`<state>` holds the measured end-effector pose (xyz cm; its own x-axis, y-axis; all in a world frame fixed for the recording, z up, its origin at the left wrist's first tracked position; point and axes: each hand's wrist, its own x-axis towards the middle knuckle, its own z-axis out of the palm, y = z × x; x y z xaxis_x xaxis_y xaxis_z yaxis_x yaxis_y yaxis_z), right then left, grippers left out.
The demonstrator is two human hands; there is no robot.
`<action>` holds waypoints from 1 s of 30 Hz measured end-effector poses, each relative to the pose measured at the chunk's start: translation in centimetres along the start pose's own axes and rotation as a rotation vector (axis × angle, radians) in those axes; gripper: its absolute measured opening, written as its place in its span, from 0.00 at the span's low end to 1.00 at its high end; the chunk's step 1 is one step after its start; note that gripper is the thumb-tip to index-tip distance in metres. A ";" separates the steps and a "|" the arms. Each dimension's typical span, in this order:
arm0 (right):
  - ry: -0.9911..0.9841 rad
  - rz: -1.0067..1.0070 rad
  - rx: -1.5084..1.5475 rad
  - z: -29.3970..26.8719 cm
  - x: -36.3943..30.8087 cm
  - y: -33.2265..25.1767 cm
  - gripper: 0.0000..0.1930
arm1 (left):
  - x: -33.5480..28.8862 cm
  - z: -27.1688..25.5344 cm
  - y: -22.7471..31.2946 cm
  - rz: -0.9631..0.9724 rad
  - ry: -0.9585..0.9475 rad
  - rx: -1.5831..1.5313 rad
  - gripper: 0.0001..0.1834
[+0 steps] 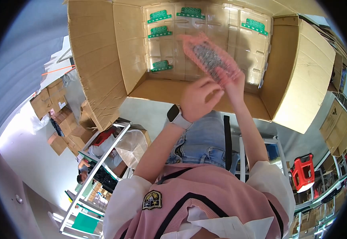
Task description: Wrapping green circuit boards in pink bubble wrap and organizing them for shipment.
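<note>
A pink translucent bubble-wrap bag (199, 46) with a dark circuit board (209, 57) inside is held slantwise above an opened carton. My right hand (232, 81) grips the bag's near end, its fingers showing pink through the plastic. Beside it, my left hand (199, 97), with a watch on the wrist, is curled, and its fingertips pinch the bag's near edge. In the carton lies a clear plastic tray (197, 30) with compartments. Several green circuit boards (160, 31) sit in it, mostly at the left, with one green board (254, 26) at the far right.
The cardboard carton (161, 89) has flaps spread to the left and right. A white-framed rack (98, 167) stands at left, near stacked brown boxes (68, 119) on the floor. Another person (84, 173) is at work at lower left. A red plastic stool (303, 173) stands at right.
</note>
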<state>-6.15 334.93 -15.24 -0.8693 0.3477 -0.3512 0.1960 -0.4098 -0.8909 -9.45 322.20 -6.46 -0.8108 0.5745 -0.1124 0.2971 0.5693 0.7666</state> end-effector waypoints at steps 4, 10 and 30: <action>-0.131 0.085 -0.014 -0.7 -0.8 -1.2 0.15 | 4.7 -3.4 2.0 0.292 0.245 0.531 0.19; -0.196 0.249 -0.091 -0.1 -1.5 -1.9 0.15 | 5.8 -3.3 -2.6 0.420 -0.238 0.359 0.11; -0.501 -0.389 -0.866 1.9 -1.8 -4.3 0.13 | -1.7 -5.4 -2.8 0.126 0.263 -0.068 0.04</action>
<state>-6.27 334.50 -10.25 -0.9899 -0.1409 -0.0170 -0.0503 0.4606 -0.8862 -11.66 316.48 -4.97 -0.8749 0.4613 0.1474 0.3768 0.4573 0.8055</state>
